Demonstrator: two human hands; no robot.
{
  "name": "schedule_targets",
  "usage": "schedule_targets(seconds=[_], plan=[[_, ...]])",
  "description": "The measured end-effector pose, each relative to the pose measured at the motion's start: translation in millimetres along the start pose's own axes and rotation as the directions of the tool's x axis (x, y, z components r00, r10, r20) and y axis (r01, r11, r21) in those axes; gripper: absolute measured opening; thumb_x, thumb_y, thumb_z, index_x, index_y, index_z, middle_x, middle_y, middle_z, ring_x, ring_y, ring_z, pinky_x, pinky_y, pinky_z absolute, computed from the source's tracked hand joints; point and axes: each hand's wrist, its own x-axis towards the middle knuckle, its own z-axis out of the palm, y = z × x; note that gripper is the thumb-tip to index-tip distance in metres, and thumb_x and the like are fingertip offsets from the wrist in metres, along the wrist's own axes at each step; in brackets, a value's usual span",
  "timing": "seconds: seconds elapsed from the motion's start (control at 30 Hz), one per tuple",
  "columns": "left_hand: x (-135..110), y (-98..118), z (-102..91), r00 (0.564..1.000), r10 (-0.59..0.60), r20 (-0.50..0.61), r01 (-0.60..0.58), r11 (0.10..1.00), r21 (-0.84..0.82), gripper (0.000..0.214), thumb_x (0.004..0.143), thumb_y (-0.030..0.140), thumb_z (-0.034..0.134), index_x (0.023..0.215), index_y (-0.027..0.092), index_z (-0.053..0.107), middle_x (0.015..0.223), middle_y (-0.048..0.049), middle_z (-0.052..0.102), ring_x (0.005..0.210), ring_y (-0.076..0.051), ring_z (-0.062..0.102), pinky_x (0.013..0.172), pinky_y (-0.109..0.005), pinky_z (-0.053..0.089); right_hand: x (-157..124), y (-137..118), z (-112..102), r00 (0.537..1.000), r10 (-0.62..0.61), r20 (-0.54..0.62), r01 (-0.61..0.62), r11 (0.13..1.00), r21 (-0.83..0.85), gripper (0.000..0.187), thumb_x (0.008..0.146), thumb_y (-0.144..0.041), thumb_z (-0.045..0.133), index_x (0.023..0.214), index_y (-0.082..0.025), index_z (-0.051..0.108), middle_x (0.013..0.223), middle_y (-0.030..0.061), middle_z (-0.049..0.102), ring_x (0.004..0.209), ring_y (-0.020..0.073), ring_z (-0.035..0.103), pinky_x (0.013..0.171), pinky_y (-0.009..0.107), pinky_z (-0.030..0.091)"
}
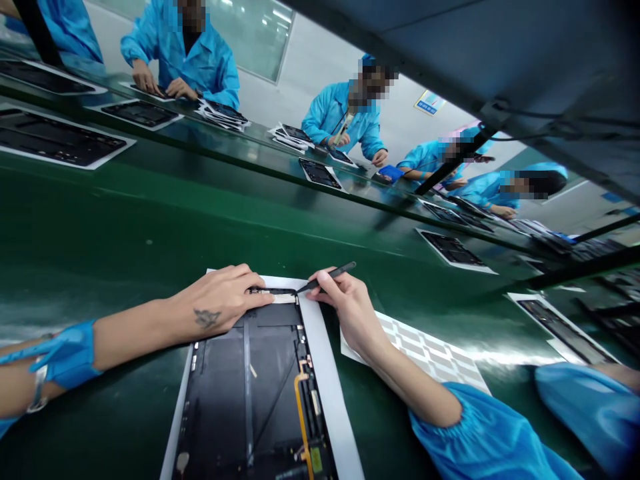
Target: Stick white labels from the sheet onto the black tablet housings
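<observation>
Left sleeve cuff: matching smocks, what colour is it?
The cuff is bright blue, best in the head view.

- Tablet housing (250,400): lower end cut off by the bottom edge of the view.
- Left hand (215,300): fingers cover the top end of the housing; the parts beneath are hidden.
- Black pointed tool (330,277): grip partly hidden by the right hand (350,313); tip too small to tell.
- Printed sheet (425,350): partly hidden under the right forearm; markings too small to read.
- Blue sleeve (585,413): cut off at the lower right edge; wearer out of view.
</observation>
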Motion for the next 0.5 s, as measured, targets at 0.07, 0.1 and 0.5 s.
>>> schedule_targets(seconds=[0.07, 0.1, 0.5], plan=[[0.3, 0.7, -0.5, 1.0, 0.002, 0.009, -0.002, 1.0, 0.015, 0.046, 0.087, 0.002, 0.049, 0.126, 0.023, 0.06, 0.114, -0.0072, 0.065, 0.095, -0.023, 0.058, 0.07, -0.03, 0.05, -0.7, 0.4, 0.5, 1.0, -0.001, -0.01, 0.001, 1.0, 0.019, 0.038, 0.077, -0.055, 0.076, 0.081, -0.018, 0.069, 0.069, 0.0005, 0.062, 0.072, 0.0155, 0.061, 0.076, 0.031, 0.054], [0.5, 1.0, -0.9, 1.0, 0.001, 0.013, -0.001, 1.0, 0.021, 0.046, 0.087, 0.002, 0.049, 0.127, 0.023, 0.06, 0.113, -0.0073, 0.065, 0.094, -0.023, 0.058, 0.07, -0.031, 0.049, -0.9, 0.7, 0.7, 1.0, -0.003, -0.013, 0.003, 1.0, 0.015, 0.038, 0.077, -0.055, 0.076, 0.082, -0.018, 0.069, 0.069, 0.0005, 0.062, 0.072, 0.0156, 0.062, 0.076, 0.031, 0.054], [1.2, 1.4, -1.7, 1.0, 0.01, 0.024, -0.011, 0.999, 0.041, 0.045, 0.087, 0.002, 0.048, 0.125, 0.021, 0.061, 0.112, -0.0076, 0.065, 0.094, -0.023, 0.058, 0.071, -0.032, 0.049, -0.1, 2.9, -0.8, 0.999, -0.041, 0.002, 0.041, 0.997, -0.071, 0.039, 0.079, -0.055, 0.074, 0.082, -0.016, 0.068, 0.069, 0.0009, 0.063, 0.071, 0.0156, 0.061, 0.076, 0.031, 0.053]])
